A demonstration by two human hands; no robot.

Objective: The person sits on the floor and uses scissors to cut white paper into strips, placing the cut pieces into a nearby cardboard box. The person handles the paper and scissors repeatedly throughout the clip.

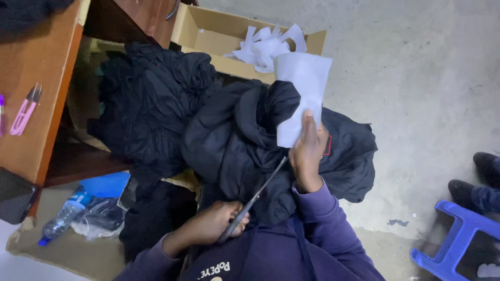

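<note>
Your left hand (216, 225) sits at the lower centre of the frame, its fingers curled shut through the handles of a pair of scissors (253, 200). The long axis of the scissors runs diagonally from that hand up and to the right, with the tip ending just under your right hand (307, 153). Whether the blades are parted or closed cannot be told; they read as one thin dark line. Your right hand, at the centre of the frame, pinches the lower edge of a white paper sheet (302, 91), fingers pressed flat on its face, and the sheet stands upward from the grip toward the top of the frame. The sheet therefore lies beyond the blade tip, up and to the right of the scissor hand, and the right hand is the nearer one to it. Both hands work over a heap of black garments (208, 125) on your lap. A cardboard box (208, 36) holding white paper offcuts (265, 47) sits in the upper centre. A small pink snipper (25, 110) lies on the wooden table (31, 62) at the left edge.
</note>
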